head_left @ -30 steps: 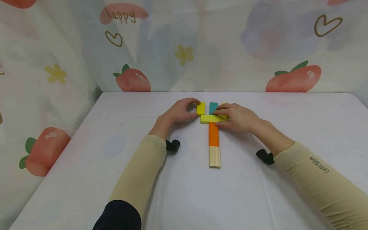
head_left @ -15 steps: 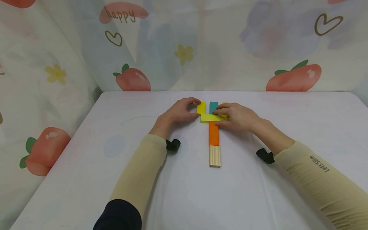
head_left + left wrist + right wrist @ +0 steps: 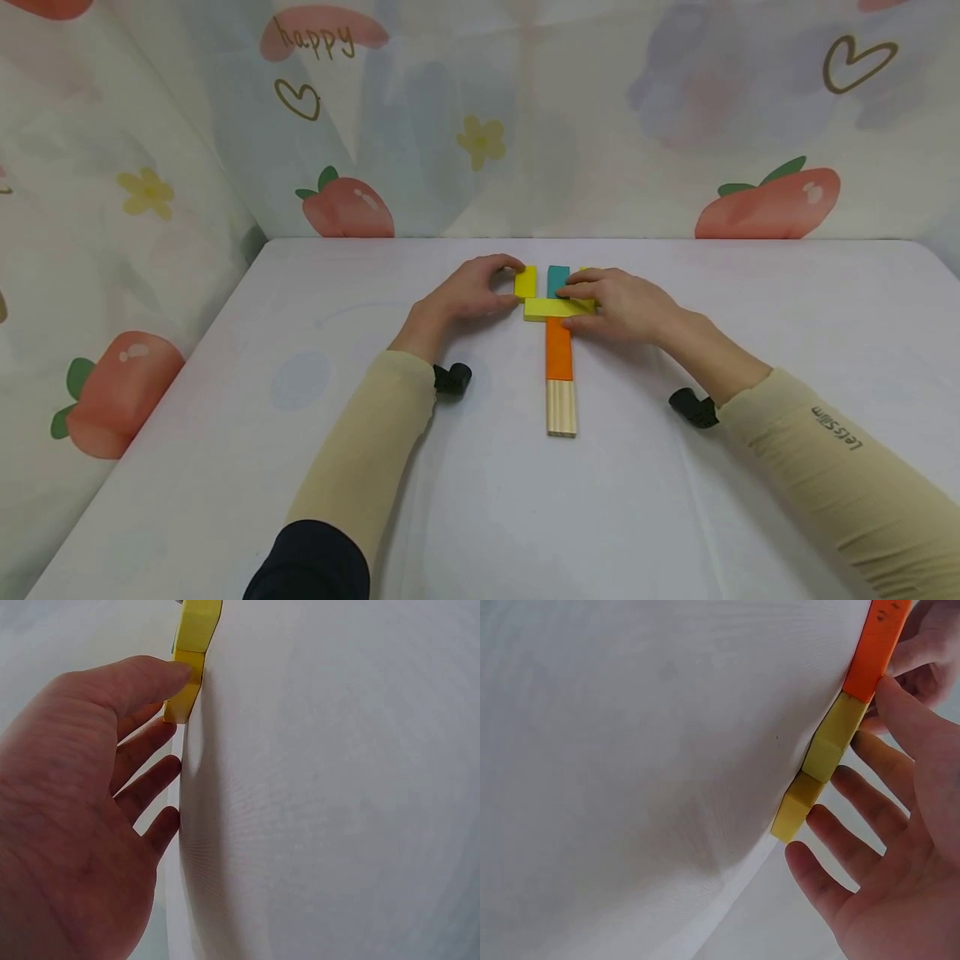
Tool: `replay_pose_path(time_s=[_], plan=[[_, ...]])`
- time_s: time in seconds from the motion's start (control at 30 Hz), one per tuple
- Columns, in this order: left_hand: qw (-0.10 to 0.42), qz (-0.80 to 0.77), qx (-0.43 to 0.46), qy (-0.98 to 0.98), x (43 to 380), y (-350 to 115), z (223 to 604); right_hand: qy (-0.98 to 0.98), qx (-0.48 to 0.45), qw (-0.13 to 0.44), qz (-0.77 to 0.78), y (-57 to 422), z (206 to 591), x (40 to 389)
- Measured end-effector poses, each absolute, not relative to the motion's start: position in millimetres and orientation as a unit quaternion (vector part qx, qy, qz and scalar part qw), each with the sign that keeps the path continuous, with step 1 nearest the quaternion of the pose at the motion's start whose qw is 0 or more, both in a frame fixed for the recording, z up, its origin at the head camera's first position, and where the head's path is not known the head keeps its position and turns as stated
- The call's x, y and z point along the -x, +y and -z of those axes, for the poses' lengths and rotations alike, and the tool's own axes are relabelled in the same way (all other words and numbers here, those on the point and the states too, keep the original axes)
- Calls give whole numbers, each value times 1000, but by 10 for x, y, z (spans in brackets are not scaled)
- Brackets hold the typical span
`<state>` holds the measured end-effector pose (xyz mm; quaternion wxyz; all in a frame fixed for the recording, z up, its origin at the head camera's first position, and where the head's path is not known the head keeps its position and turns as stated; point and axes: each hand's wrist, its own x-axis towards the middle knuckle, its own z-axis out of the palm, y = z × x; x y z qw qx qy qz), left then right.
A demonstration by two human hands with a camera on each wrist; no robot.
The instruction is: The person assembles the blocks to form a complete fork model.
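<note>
Several wooden blocks form a cross-like figure. My left hand (image 3: 474,290) pinches a small yellow block (image 3: 527,282) between thumb and index finger at the figure's far left; in the left wrist view its thumb presses the yellow face and the other fingers are spread. My right hand (image 3: 618,307) reaches over the right end of the yellow-green crossbar (image 3: 546,311), its fingers extended. The right thumb lies at the orange block (image 3: 558,354), fingertips near the teal block (image 3: 557,281). Another yellow block (image 3: 795,806) sits under that hand, mostly hidden in the head view.
A plain wooden block (image 3: 561,408) continues the orange one toward the front. The table (image 3: 480,517) has a white cloth, and a printed fabric backdrop (image 3: 570,125) rises behind its far edge. A black wrist camera (image 3: 452,379) sits on the left wrist.
</note>
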<state>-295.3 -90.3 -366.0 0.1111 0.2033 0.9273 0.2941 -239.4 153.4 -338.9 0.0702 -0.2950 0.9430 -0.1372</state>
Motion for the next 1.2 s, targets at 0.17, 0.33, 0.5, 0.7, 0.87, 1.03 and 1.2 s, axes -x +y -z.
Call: replay_pose_path(time_s=[0.17,0.33,0.5,0.7,0.87,1.03,1.2], plan=[[112,-293,-209,926,2955,-918,3659,942,296,67,142,1537,3387,2392],[111,-298,-211,924,2943,-931,3657,944,288,66,145,1527,3384,2395],[112,-305,-198,925,2926,-944,3655,946,282,66,148,1523,3381,2402],[115,-313,-182,925,2921,-954,3659,946,277,59,159,1542,3354,2417],[110,-315,-184,924,2919,-972,3666,948,259,59,173,1582,3327,2426],[99,-318,-200,922,2908,-1012,3655,951,239,54,187,1639,3294,2418],[84,-318,-209,921,2880,-1055,3632,952,230,37,197,1705,3261,2406]])
